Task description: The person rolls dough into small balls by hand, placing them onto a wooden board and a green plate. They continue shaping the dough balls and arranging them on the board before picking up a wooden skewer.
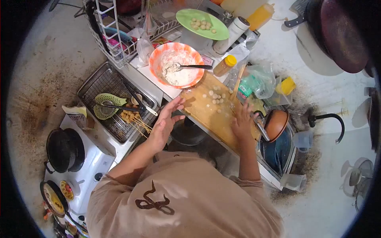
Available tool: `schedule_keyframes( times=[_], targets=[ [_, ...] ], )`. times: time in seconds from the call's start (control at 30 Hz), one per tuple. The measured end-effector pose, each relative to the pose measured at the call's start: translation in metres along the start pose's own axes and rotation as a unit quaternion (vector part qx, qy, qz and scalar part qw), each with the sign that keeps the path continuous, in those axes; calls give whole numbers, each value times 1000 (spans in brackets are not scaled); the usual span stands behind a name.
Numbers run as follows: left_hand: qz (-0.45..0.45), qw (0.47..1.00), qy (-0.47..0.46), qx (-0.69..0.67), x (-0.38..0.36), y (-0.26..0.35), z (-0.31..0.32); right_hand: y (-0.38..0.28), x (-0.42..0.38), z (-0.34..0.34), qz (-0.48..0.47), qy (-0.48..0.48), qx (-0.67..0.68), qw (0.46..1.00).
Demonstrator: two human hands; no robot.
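Note:
My left hand (166,122) hovers just off the near left edge of the wooden board (226,127), fingers apart and holding nothing. At the board's right end my right hand (243,121) is open, palm down with fingers spread. Several small pale dough balls (216,96) lie on the board between the hands. Thin wooden skewers (238,81) rest at its far side. Behind the board's left end stands an orange-and-white bowl (155,59) of floury dough, with a black-handled spoon (196,67) in it.
A green plate (184,18) of more balls sits at the back. Beside the bowl is a yellow-capped jar (225,66). To the left, a wire-rack tray (90,85) holds a green strainer (104,111) and skewered food (129,116). The sink (278,152) contains a brown pan (276,123).

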State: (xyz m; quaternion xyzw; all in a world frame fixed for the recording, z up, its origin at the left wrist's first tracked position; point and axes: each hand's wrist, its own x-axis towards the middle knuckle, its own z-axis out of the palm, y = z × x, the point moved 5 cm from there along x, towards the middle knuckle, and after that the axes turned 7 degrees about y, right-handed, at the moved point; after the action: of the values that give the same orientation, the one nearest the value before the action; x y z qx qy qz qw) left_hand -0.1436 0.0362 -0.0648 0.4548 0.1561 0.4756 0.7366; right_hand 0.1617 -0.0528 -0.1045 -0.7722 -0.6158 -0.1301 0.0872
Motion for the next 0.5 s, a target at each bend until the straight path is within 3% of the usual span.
schedule_keyframes(
  times=[0.1,0.2,0.3,0.4,0.5],
  targets=[
    [2,1000,-16,0,2,4,7,-45,4,-23,-17,-18,36,999],
    [12,1000,-18,0,5,4,5,-42,-24,-19,-56,-24,15,998],
    [9,1000,-9,5,8,3,2,-13,-25,-18,28,-26,-46,998],
    [-8,1000,-11,1,7,-3,6,-4,-3,-14,35,-2,-31,999],
    [-4,1000,-29,1,7,-2,12,1,30,-23,138,26,79,987]
  ],
)
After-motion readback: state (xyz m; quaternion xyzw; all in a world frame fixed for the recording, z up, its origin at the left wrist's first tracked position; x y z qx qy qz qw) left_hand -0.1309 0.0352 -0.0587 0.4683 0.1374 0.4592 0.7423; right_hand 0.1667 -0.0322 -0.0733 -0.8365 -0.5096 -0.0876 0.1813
